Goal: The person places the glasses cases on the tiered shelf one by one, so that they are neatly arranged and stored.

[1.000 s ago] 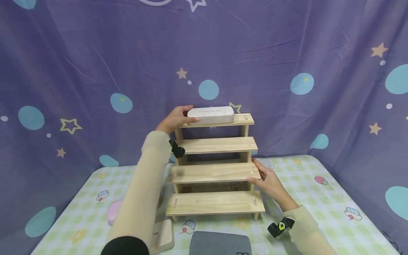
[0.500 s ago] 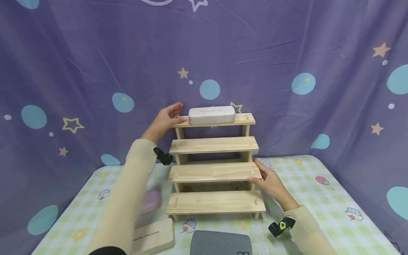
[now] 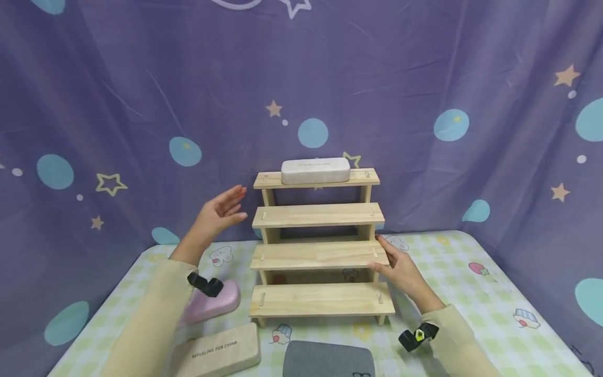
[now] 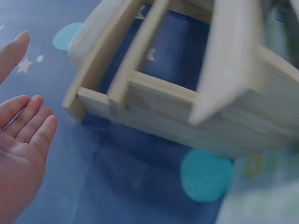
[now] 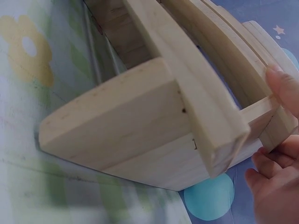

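A stepped wooden display rack point(image 3: 317, 214) with several tiers stands at the middle of the table. On its top tier lies a white glasses case point(image 3: 315, 172), left of centre. My left hand point(image 3: 209, 225) is in the air to the left of the rack, fingers extended and thumb apart, touching nothing; the left wrist view shows the bare palm point(image 4: 21, 163). With the right hand point(image 3: 402, 269) I grip the right end of the second tier from the bottom. In the right wrist view the thumb point(image 5: 285, 88) lies on top of that board and the fingers curl beneath it.
A pink case point(image 3: 219, 303) lies left of the rack, partly behind my left wrist. In front are a beige case point(image 3: 219, 351) lettered "REFUELING FOR CHINA" and a grey case point(image 3: 327, 361), cut off by the frame. A purple curtain point(image 3: 391, 157) hangs behind the table.
My left hand has let go of the white case on the top tier and moved left and down, away from the rack. The right hand has kept its hold.
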`<state>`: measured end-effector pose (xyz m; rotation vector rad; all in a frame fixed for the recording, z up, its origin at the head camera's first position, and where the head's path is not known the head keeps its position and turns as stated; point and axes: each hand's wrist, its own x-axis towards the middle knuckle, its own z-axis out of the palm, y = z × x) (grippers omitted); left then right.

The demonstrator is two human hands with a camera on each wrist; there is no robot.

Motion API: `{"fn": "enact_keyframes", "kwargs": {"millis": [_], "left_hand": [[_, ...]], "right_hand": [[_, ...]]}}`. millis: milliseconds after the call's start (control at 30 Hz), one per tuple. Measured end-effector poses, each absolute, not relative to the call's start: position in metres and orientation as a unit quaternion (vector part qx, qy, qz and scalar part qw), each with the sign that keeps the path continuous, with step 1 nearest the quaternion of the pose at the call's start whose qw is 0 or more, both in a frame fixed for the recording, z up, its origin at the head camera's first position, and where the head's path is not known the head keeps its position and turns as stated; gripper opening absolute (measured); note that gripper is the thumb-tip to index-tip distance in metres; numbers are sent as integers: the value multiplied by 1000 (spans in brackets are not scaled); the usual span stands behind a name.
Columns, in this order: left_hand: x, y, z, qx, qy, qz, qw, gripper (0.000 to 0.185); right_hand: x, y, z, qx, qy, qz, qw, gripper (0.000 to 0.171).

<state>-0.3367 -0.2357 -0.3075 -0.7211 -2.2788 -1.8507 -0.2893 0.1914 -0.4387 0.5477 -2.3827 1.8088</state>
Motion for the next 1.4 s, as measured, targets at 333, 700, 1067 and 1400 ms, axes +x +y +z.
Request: {"fn": "enact_keyframes", "kwargs": {"millis": [333,700,1067,1400], "left_hand": [[-293,-291,-353,-258,-773,-576,66,57],[-257,-350,-402,-249,-759,-600,42,44],[-239,-377,-438,-172,-786,-594,1,41],[-241,-392,-455,-170,-788,-592,22,42]], "right_hand": [[-286,192,-442,174,-778,601,58,80],[-285,191,-445,175,-782,595,59,80],[-290,190,-442,184,-782,593,55,79],[-288,190,-438,177,-793,580,55,78]]}}
